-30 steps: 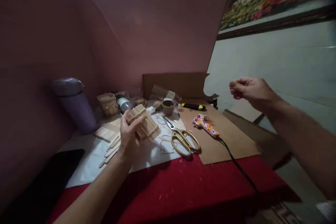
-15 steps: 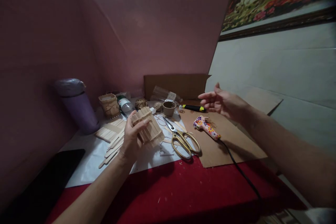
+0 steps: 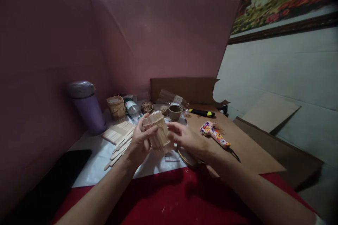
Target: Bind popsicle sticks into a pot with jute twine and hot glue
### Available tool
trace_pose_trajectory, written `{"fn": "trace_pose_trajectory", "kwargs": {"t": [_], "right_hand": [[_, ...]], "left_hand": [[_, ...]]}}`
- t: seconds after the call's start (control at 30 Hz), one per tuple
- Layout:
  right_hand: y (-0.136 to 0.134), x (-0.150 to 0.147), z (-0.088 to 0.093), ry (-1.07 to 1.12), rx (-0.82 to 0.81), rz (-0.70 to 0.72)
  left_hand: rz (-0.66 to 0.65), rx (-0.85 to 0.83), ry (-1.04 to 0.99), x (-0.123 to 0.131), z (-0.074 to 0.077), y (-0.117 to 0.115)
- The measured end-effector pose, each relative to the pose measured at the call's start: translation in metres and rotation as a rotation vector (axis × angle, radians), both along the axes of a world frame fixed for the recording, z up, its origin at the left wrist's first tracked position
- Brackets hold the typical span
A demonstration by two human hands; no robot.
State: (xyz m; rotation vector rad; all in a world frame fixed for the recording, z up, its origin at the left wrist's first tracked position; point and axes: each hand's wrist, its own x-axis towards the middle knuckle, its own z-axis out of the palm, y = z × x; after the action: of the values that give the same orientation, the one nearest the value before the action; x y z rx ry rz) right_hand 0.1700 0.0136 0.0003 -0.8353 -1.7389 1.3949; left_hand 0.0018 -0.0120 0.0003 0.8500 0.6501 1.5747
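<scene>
A small container built of wooden craft sticks is held above the white paper in the middle of the table. My left hand grips its left side with the fingers wrapped round it. On the container's right side rests my right hand, its fingers curled against the sticks. Loose craft sticks lie on the white paper just left of my left hand. The gold-handled scissors are mostly hidden under my right wrist.
A colourful dotted glue gun with its cord lies on brown cardboard to the right. Behind are a purple tumbler, a small stick basket, twine, a brown cup, a black-and-yellow cutter. A dark phone lies at front left.
My right hand came in from the far right, opened on the way, and now rests against the stick container. My left hand kept its hold and turned the container more upright.
</scene>
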Motion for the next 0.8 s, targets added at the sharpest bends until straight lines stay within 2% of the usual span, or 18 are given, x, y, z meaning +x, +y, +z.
{"fn": "trace_pose_trajectory", "kwargs": {"t": [0.1, 0.17, 0.3, 0.43, 0.6, 0.8], "right_hand": [[-0.006, -0.013, -0.015, 0.051, 0.038, 0.023], [-0.011, -0.017, -0.02, 0.05, 0.083, -0.033], [-0.025, -0.018, -0.018, -0.031, 0.14, -0.211], [-0.036, -0.016, -0.011, -0.116, 0.191, -0.3], [-0.039, -0.014, -0.016, -0.148, 0.241, -0.321], [-0.037, -0.014, -0.02, -0.149, 0.211, -0.297]], "left_hand": [[-0.01, 0.01, -0.032, 0.0, -0.001, 0.001], [-0.009, 0.002, -0.034, 0.002, -0.002, 0.001], [-0.005, -0.036, -0.02, 0.009, -0.002, -0.003], [0.014, -0.06, 0.007, 0.019, -0.003, -0.008], [0.035, -0.067, 0.052, 0.024, -0.007, -0.008], [0.063, -0.093, 0.108, 0.024, -0.009, -0.007]]}}
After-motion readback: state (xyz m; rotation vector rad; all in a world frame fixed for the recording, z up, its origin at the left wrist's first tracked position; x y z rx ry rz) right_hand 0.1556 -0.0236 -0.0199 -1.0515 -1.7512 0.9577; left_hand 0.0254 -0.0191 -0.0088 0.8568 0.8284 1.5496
